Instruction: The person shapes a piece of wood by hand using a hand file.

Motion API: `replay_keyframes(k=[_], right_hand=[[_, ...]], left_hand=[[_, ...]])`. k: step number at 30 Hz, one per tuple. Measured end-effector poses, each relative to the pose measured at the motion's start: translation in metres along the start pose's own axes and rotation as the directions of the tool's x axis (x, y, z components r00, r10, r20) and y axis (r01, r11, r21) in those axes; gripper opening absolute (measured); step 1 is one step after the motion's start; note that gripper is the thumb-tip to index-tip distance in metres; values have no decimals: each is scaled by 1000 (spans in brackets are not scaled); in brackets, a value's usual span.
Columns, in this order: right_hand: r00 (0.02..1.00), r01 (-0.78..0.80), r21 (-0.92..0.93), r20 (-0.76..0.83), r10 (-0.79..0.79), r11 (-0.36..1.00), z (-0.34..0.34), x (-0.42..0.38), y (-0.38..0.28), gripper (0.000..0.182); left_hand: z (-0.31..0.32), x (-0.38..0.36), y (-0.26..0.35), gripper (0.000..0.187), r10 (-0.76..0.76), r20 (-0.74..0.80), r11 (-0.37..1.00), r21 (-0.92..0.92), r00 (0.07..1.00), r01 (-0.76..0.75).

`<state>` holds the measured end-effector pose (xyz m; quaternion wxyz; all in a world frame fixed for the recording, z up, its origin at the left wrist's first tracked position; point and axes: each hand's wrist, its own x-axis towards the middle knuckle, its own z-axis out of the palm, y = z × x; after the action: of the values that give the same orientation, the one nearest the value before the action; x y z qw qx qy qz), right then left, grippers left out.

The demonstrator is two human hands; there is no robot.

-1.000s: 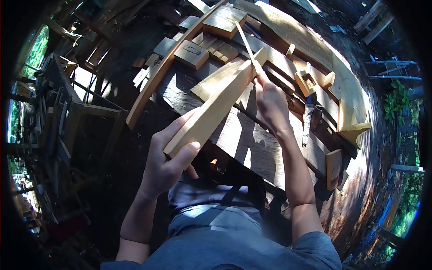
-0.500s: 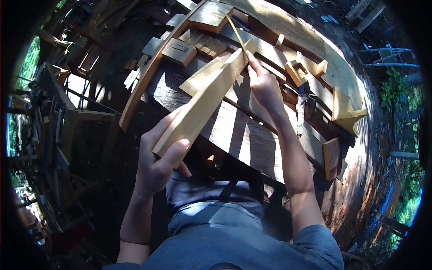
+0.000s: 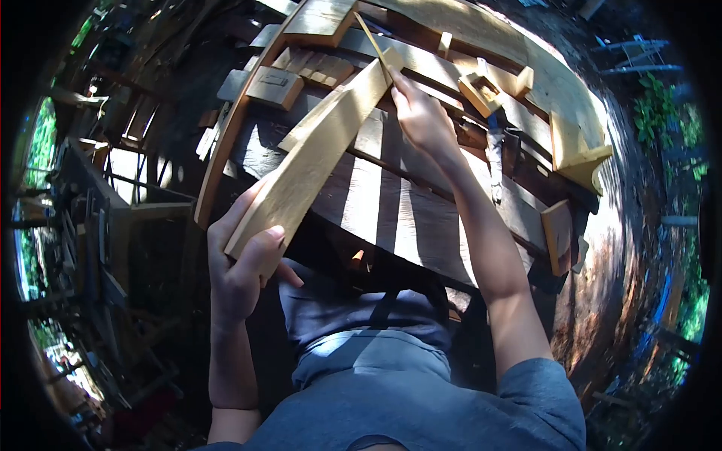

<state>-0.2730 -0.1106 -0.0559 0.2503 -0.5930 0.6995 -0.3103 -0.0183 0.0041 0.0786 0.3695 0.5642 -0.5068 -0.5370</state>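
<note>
**Long plank clamped at one end, thin stick pinched at the other**

Slanting from the lower left of the frame up to top centre: a long plank (image 3: 316,150), caught near its lower end in the left hand (image 3: 239,282). Thumb laid across the broad face, fingers wrapped behind the far edge, squeezing the wood between.

Near top centre, at the plank's upper end: the right hand (image 3: 427,124), fingers bunched close together, apparently pinching a thin stick (image 3: 369,34) by its lower end. Exact fingertip contact too small to tell. Beneath the plank's upper half, a second board (image 3: 295,135), partly hidden; below and right of that, a workbench (image 3: 421,218) striped with sun and shadow.

Likeliest trouble, as a judgement: a twist of the plank, from being gripped so near one end with so much length beyond the thumb. Also possible: a skid of the stick off the plank's edge, from a bad angle or loose pinch, or a snap, from too much sideways push on so slender a piece. Risk of a bump, too, with the right forearm close in view to a narrow tool (image 3: 495,158) right of centre; height between them impossible to tell.
</note>
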Motion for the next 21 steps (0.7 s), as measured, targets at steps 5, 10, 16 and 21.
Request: replay_keyframes(k=[5,10,16,21], right_hand=[[994,-109,-114,-27,107,987,9,45,19,45],[997,82,-129,27,-79,988,5,-53,-27,40],[994,-106,-88,-34,104,990,8,6,8,44],[990,-68,-76,114,77,995,-1,-55,-34,48]], left_hand=[[-3,1,4,63,-7,21,998,70,1000,6],[-5,4,-2,60,2,-13,1000,-7,1000,-2],[-3,8,4,60,80,-23,997,13,997,-80],[2,7,2,64,73,-23,995,-67,997,-75]])
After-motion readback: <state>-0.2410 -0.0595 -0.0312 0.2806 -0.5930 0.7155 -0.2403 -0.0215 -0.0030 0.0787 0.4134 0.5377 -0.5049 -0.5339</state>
